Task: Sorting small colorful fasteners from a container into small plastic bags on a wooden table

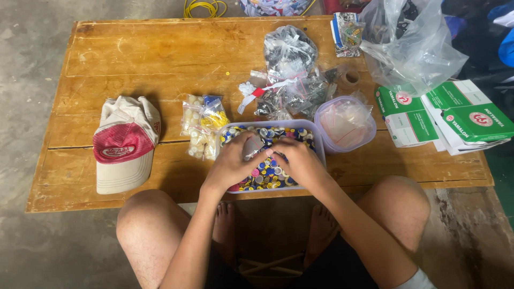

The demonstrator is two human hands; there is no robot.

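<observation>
Knees (155,214) bare, wooden table (134,59) low, concrete floor (27,64) around.

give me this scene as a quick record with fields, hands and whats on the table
surface: low wooden table
left hand: in the tray, fingers curled on a small clear bag
right hand: in the tray, fingertips meeting the left hand
tray: clear rectangular tub full of small coloured round pieces
left of tray: bags of yellowish pieces, red and beige cap
right of tray: round tub with bags inside, green and white boxes
behind: small clear bags, large plastic bag
</observation>
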